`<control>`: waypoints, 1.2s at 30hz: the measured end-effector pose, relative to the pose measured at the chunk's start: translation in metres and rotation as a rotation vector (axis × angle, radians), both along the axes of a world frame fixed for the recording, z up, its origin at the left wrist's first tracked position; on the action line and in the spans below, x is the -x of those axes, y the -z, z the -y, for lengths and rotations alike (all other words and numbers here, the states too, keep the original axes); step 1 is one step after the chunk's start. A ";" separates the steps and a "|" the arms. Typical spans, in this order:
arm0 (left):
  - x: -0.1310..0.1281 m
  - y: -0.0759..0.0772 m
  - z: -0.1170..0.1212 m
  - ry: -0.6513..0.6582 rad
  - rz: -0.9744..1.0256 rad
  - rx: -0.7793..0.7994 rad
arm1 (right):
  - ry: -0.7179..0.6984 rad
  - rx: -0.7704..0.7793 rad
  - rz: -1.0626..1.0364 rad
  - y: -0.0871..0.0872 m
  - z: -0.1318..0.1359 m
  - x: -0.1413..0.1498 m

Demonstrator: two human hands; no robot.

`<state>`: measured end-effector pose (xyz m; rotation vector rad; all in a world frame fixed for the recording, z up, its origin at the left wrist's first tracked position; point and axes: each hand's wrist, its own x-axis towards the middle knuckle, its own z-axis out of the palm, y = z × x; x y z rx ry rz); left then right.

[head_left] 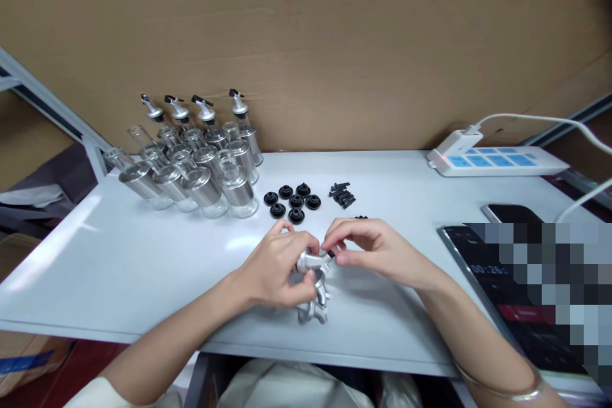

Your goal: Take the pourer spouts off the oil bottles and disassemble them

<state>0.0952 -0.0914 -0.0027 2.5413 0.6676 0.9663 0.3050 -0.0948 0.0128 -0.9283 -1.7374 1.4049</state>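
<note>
My left hand (282,268) is closed around a silver pourer spout (310,261), holding it sideways above the table. At the spout's tip, my right hand (377,252) pinches a small black piece (331,255) between thumb and fingers. Just below my left hand lie more silver spouts (313,312), partly covered by it. Beyond my hands, several round black stoppers (296,201) are spread in a group. To their right is a little pile of narrow black levers (342,194). Some tiny black parts (362,217) show behind my right hand, mostly hidden.
Glass bottles with steel sleeves (203,186) stand at the back left; the rear ones carry silver pourers (205,111). A white power strip (497,161) with a plugged-in cable lies at the back right. A phone (492,280) showing a timer rests on the white table (143,280).
</note>
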 end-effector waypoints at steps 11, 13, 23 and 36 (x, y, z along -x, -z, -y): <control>0.000 0.002 0.000 -0.007 -0.062 -0.170 | 0.004 0.009 -0.094 0.003 0.008 0.013; 0.000 0.000 -0.001 -0.026 -0.071 -0.206 | 0.018 0.024 -0.097 0.004 0.009 0.015; 0.001 -0.003 -0.002 -0.025 -0.143 -0.410 | 0.388 -0.062 -0.215 0.004 -0.003 -0.013; -0.001 0.001 -0.005 -0.103 -0.134 -0.324 | 0.623 -0.268 0.540 0.008 -0.015 -0.029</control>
